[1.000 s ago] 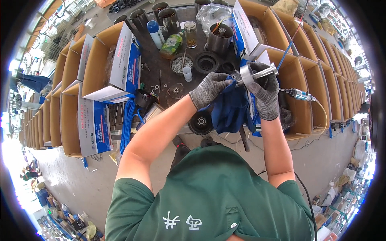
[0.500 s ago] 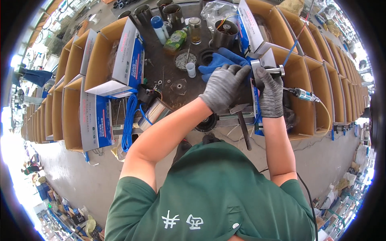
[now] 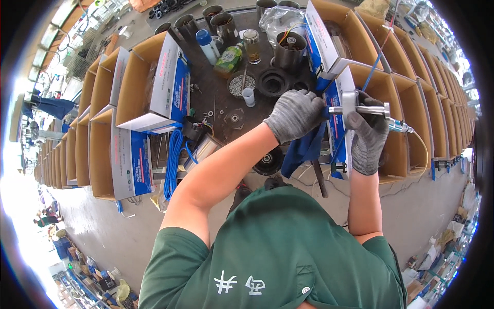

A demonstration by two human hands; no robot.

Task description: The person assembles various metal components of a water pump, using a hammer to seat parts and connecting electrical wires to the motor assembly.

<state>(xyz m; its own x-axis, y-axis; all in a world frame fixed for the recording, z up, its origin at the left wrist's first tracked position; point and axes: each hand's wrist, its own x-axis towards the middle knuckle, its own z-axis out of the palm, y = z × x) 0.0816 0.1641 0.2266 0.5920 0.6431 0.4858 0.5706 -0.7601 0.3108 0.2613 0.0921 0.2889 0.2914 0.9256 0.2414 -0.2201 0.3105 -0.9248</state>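
Note:
My right hand (image 3: 368, 141), in a grey knit glove, grips a silvery metal shaft (image 3: 371, 109) with a wider metal body partway along it. The shaft lies roughly level above the right-hand cartons, its thin end pointing left. Closed around a dark blue cloth (image 3: 303, 152), my left hand (image 3: 296, 114) is gloved too and presses the cloth to that thin end. Most of the cloth hangs below the left hand, over the bench's near edge. The left fingertips are partly hidden behind the hand.
Open cartons stand in rows left (image 3: 136, 92) and right. On the dark bench are a bowl of small grey pieces (image 3: 241, 84), a white cup (image 3: 248, 97), a green bottle (image 3: 228, 61), a glass jar (image 3: 252, 46) and metal cylinders (image 3: 289, 51). A dark handle (image 3: 319, 178) juts over the near edge.
The blue cloth has come off the bench into my left hand and now hangs down. My right hand has moved right with the shaft, and the shaft's thin end now meets the cloth.

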